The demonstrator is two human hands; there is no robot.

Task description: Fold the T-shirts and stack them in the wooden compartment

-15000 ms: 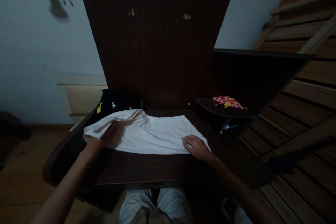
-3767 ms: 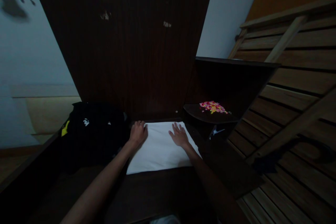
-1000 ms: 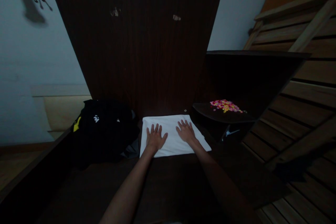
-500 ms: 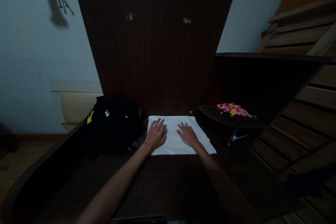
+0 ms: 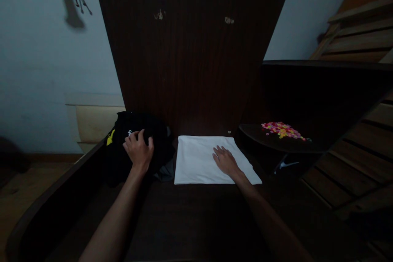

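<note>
A folded white cloth (image 5: 196, 161) lies flat on the dark wooden surface (image 5: 184, 217), against an upright dark panel. My right hand (image 5: 225, 159) rests on the right part of the cloth, palm down with its fingers spread. To the left, my left hand (image 5: 139, 149) is over a heap of black clothes (image 5: 162, 143), fingers apart and slightly bent. Whether its fingertips touch the fabric I cannot tell. The heap carries a white print, partly covered by my left hand, and a yellow patch (image 5: 110, 137). Some grey fabric (image 5: 166, 173) shows at its lower right.
Small pink, red and yellow pieces (image 5: 284, 129) are spread on a low dark shelf (image 5: 254, 137) at the right. A raised dark edge (image 5: 61, 190) bounds the surface on the left. Wooden slats (image 5: 362, 147) stand at the far right. The light is dim.
My left hand has left the white cloth and moved left over the black clothes. My right hand stays on the cloth. The view has shifted slightly left.
</note>
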